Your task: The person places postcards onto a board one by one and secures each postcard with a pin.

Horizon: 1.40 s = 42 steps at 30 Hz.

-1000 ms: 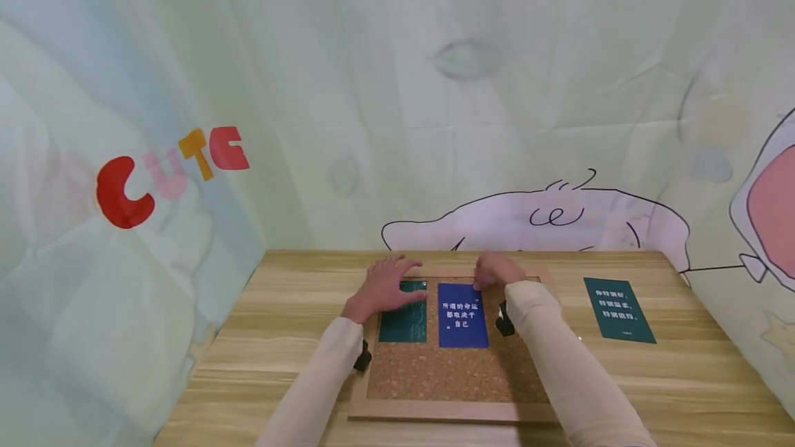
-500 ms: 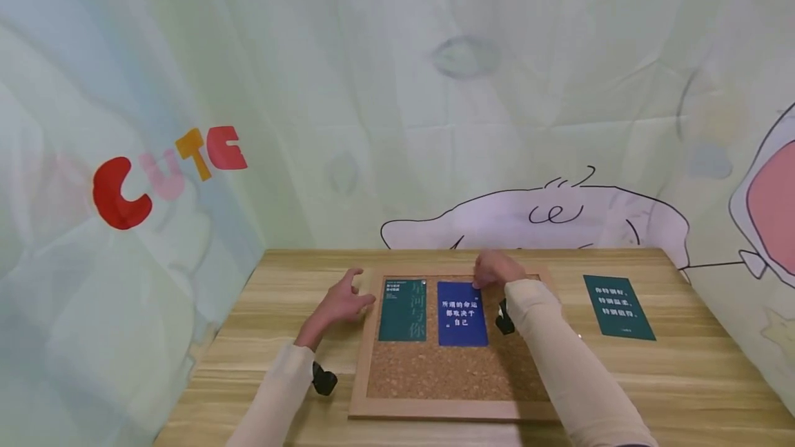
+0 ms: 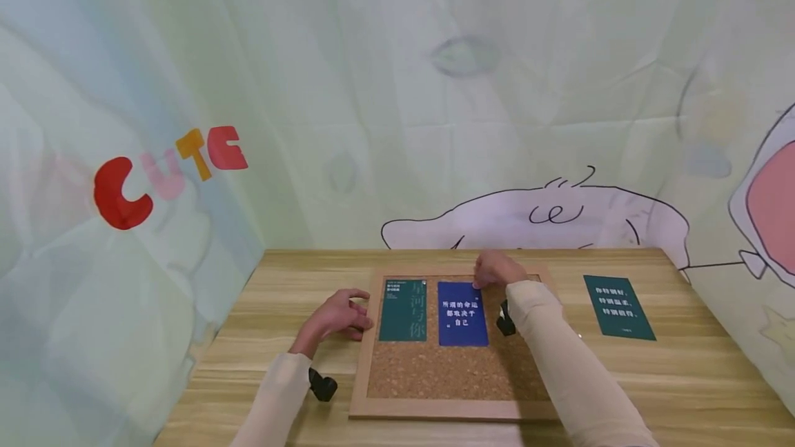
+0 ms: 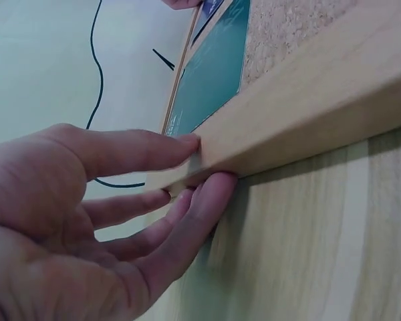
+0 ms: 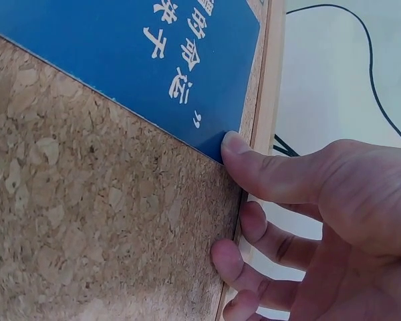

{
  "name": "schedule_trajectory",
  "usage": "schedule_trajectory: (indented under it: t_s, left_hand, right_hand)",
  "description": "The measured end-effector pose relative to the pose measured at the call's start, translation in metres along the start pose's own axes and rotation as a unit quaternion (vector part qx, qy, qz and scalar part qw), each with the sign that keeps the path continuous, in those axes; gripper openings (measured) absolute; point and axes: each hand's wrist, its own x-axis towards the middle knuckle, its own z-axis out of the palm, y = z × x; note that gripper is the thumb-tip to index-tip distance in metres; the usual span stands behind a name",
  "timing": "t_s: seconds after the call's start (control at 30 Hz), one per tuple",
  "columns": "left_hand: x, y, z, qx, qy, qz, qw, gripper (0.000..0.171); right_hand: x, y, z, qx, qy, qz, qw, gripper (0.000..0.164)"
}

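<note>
A cork board with a wooden frame (image 3: 397, 407) lies on the table. A dark green card (image 3: 400, 312) with a small pale pin at its upper right corner lies on its left part, beside a blue card (image 3: 462, 316). My left hand (image 3: 338, 312) is at the frame's left edge; in the left wrist view its thumb (image 4: 154, 148) touches the frame's top and other fingertips rest against the side. My right hand (image 3: 497, 269) presses its thumb (image 5: 254, 160) on the blue card's upper right corner. Its other fingers rest bent on the cork and frame. Anything under that thumb is hidden.
Another green card (image 3: 619, 308) lies on the wooden table (image 3: 230, 357) right of the board. A small white dot is on the table near my right sleeve (image 3: 568, 357). A printed cloth (image 3: 348, 123) hangs behind.
My left hand has left the green card, moved left off the board, then lowered to the frame's left edge. My right hand has stayed at the blue card's corner.
</note>
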Motion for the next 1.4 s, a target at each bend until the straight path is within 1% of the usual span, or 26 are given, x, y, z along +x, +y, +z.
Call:
schedule_trajectory:
  t_s: [0.17,0.33,0.5,0.63,0.7,0.77,0.83,0.93,1.0,1.1,1.2,1.27,1.4]
  left_hand:
    - [0.002,0.003,0.002,0.021,0.012,-0.004,0.9997,0.062]
    - [0.004,0.006,0.002,0.039,0.015,-0.007,0.9991,0.062]
    - [0.003,0.005,0.002,0.038,0.012,-0.012,0.9991,0.063]
    - [0.0,0.003,0.004,0.037,0.016,-0.019,0.999,0.063]
    - [-0.001,0.002,0.005,0.04,0.02,-0.017,0.9988,0.062]
    - [-0.001,0.002,0.005,0.041,0.023,-0.013,0.9988,0.062]
    - [-0.002,0.002,0.005,0.042,0.025,-0.008,0.9988,0.061]
    - [-0.001,0.003,0.004,0.044,0.025,-0.004,0.9987,0.061]
    - [-0.001,0.005,0.004,0.046,0.025,-0.001,0.9986,0.061]
    - [0.001,0.007,0.003,0.048,0.025,-0.001,0.9985,0.062]
    - [0.003,0.007,0.003,0.049,0.024,-0.001,0.9985,0.061]
    - [0.003,0.006,0.004,0.049,0.024,-0.001,0.9985,0.061]
    - [0.004,0.005,0.004,0.048,0.026,-0.004,0.9985,0.061]
  right_hand:
    - [-0.002,0.002,0.003,0.01,0.013,-0.016,1.0,0.014]
    - [0.0,0.007,0.005,0.036,0.017,-0.026,0.999,0.018]
    - [-0.001,0.012,0.006,0.034,0.027,-0.064,0.997,0.018]
    - [-0.004,0.023,0.007,0.061,0.029,-0.099,0.993,0.016]
    - [-0.008,0.03,0.005,0.079,0.025,-0.119,0.989,0.022]
    - [-0.011,0.039,0.0,0.085,0.029,-0.135,0.987,0.031]
    - [-0.016,0.051,-0.007,0.074,0.049,-0.144,0.986,0.041]
    - [-0.024,0.073,-0.022,0.057,0.098,-0.156,0.981,0.054]
    - [-0.03,0.089,-0.033,0.051,0.129,-0.151,0.979,0.06]
    - [-0.043,0.119,-0.049,0.058,0.148,-0.133,0.978,0.068]
    - [-0.057,0.15,-0.062,0.064,0.15,-0.098,0.982,0.074]
    - [-0.067,0.17,-0.067,0.056,0.147,-0.074,0.985,0.079]
    - [-0.084,0.203,-0.068,0.041,0.137,-0.007,0.99,0.093]
